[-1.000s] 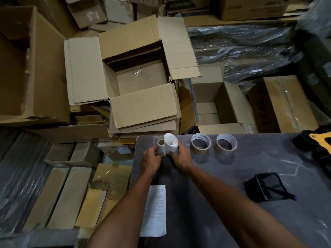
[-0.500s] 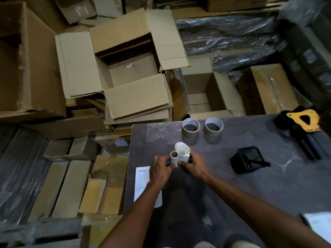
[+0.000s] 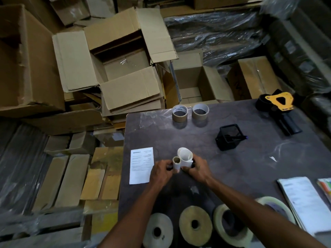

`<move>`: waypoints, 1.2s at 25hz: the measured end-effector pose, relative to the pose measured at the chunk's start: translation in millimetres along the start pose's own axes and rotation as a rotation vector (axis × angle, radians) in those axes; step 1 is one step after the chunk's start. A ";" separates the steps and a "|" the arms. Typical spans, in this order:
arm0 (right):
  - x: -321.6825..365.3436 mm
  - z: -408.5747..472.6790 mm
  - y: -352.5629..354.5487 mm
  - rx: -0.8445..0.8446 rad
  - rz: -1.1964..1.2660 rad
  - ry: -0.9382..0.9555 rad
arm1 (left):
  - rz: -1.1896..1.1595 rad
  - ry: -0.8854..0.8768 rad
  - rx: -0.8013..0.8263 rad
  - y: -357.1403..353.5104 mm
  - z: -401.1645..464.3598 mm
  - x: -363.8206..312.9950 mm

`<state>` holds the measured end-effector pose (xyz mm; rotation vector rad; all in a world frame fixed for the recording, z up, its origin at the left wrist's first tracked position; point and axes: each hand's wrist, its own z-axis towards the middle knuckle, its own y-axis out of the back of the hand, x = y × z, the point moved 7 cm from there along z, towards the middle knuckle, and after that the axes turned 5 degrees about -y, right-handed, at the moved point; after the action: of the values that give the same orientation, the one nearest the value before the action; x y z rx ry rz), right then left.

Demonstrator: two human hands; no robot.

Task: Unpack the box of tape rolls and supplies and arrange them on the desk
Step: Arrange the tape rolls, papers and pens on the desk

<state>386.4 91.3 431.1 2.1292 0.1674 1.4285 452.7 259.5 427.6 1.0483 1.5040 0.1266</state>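
Note:
On the dark desk (image 3: 241, 167) my left hand (image 3: 162, 173) grips a small white roll with a cardboard core (image 3: 176, 162), standing upright. My right hand (image 3: 197, 170) holds a larger rolled white sheet (image 3: 185, 157) right beside it, the two rolls touching. Two brown tape rolls (image 3: 180, 113) (image 3: 200, 111) stand side by side at the desk's far edge. Three big tape rolls (image 3: 157, 231) (image 3: 195, 223) (image 3: 227, 222) lie along the near edge, partly under my arms. The open cardboard box (image 3: 125, 65) sits beyond the desk, looking empty.
A white printed sheet (image 3: 141, 165) lies at the desk's left edge. A black mesh holder with a pen (image 3: 229, 136) stands mid-desk, a yellow and black tape dispenser (image 3: 277, 106) far right, papers (image 3: 302, 201) at the right edge. Cardboard boxes and plastic-wrapped stacks surround the desk.
Both hands have drawn the two white rolls back from the desk's far edge toward its middle. The view has tilted down, bringing the big tape rolls and papers into sight.

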 end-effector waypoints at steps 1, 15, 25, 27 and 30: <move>-3.5 -9.0 1.9 0.006 0.000 -0.003 | -0.007 -0.010 0.026 -3.5 -4.8 -0.6; -12.3 -55.4 8.1 0.071 -0.175 0.053 | 0.094 -0.096 0.129 -17.0 -42.1 -2.6; -22.8 -43.5 9.5 0.189 -0.174 0.077 | -0.081 -0.030 0.094 -2.4 -21.0 22.4; -30.9 -36.1 8.9 0.293 -0.175 -0.005 | -0.114 -0.001 0.047 5.0 -10.9 20.5; -44.4 -17.1 13.0 0.347 -0.120 -0.086 | -0.195 0.007 -0.034 16.1 10.5 16.1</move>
<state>349.8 69.2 406.3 2.4056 0.5342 1.3100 472.4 274.4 423.0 0.8694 1.5965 0.0189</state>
